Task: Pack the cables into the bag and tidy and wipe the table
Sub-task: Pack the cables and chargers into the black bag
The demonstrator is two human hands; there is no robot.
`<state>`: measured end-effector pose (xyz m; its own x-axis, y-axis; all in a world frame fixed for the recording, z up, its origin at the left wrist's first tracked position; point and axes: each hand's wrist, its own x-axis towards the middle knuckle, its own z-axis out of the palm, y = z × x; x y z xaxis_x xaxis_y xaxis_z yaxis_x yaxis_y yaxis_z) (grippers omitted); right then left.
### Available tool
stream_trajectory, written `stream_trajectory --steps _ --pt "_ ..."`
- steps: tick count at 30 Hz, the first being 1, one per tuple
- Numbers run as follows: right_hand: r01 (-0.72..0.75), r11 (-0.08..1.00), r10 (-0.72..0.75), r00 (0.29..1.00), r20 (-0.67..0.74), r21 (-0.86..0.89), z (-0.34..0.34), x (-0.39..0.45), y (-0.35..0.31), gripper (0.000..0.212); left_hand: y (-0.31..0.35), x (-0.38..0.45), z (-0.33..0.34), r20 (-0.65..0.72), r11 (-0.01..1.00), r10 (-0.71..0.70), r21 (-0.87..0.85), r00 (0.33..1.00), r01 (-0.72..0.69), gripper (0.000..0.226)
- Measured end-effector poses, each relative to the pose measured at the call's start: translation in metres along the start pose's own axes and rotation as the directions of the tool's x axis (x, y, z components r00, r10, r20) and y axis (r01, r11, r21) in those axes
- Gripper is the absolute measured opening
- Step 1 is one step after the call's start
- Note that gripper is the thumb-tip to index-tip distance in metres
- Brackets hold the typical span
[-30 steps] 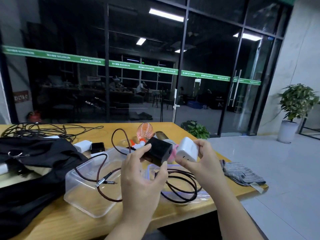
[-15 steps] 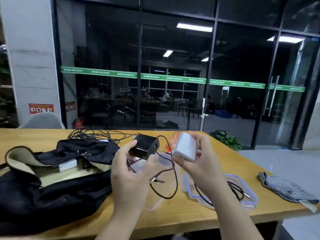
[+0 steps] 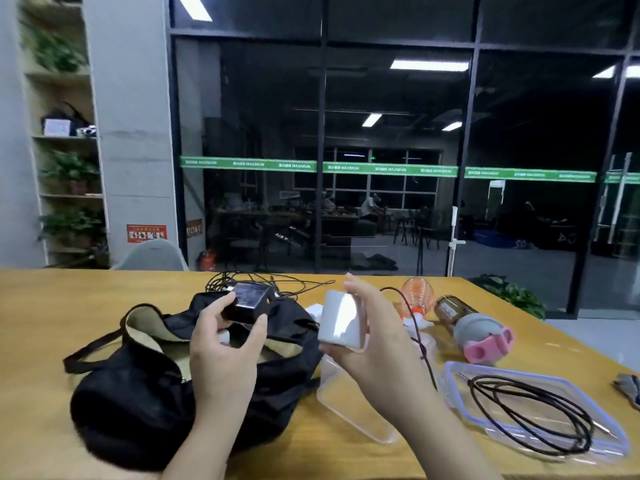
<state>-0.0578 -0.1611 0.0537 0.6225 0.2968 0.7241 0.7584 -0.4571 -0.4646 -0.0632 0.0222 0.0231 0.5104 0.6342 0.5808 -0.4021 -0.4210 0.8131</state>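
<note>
- Big dark glass walls stand behind a yellow wooden table (image 3: 52,306).
- A black bag (image 3: 145,393) lies open on the table at about 8 o'clock from the middle of the view, its mouth facing up.
- The left hand (image 3: 221,355) holds a black charger (image 3: 249,303) in its fingers, right over the bag's mouth.
- The right hand (image 3: 377,355) holds a white charger (image 3: 341,323), just beside the bag.
- A thin dark cable (image 3: 420,341) runs down past the right wrist. I cannot tell if it is joined to a charger. If it is, it might snag and pull the orange spray bottle (image 3: 417,297) over.
- Another dark cable (image 3: 530,414) sits coiled on a clear lid (image 3: 460,407) at 4 o'clock, not packed yet.
- A clear box (image 3: 349,407) sits under the right arm. The arm could bump it off the near edge.
- A charger could slip and miss the bag.
</note>
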Motion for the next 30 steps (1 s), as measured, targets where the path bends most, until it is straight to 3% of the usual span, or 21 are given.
stream_trajectory --steps 6,12,15,24,30 --pt "0.037 0.999 -0.035 0.992 0.119 -0.017 0.049 0.004 0.000 0.072 -0.034 0.027 -0.036 0.022 0.972 -0.066 0.226 0.998 0.059 0.047" --pt "-0.245 0.966 0.213 0.935 0.285 0.080 0.107 0.018 0.006 0.074 -0.069 0.037 -0.045 0.100 0.882 -0.182 0.457 0.978 0.118 0.040" --pt "-0.291 0.956 0.261 0.902 0.343 0.038 0.134 0.028 0.009 0.068 -0.086 0.035 -0.044 0.145 0.843 -0.225 0.525 0.964 0.118 0.036" --pt "-0.440 0.884 0.464 0.780 0.421 -0.159 0.173 0.031 0.028 0.066 -0.097 0.037 -0.044 0.181 0.739 -0.174 0.674 0.968 0.007 0.030" --pt "-0.325 0.890 0.421 0.855 0.304 -0.320 0.188 0.033 0.035 0.046 -0.096 0.033 -0.041 0.216 0.640 -0.124 0.763 0.968 -0.088 0.014"
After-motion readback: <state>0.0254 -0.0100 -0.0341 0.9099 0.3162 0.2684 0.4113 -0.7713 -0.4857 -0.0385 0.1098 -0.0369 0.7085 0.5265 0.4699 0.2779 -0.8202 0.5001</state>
